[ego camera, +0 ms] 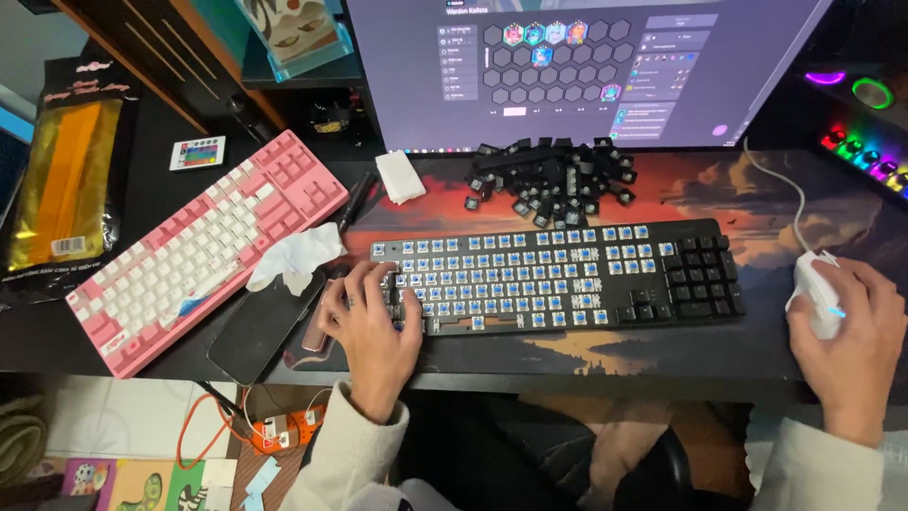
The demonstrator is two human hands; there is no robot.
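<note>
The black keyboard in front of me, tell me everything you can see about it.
The black keyboard lies flat on a desk mat with a sunset scene, below the monitor. Most of its keycaps are off, baring rows of blue switches; only the number pad and a few keys at its right end keep black caps. The frame looks like matte black plastic. The left hand rests on its left end, fingers on the switches. The removed black keycaps are heaped just behind it.
</note>
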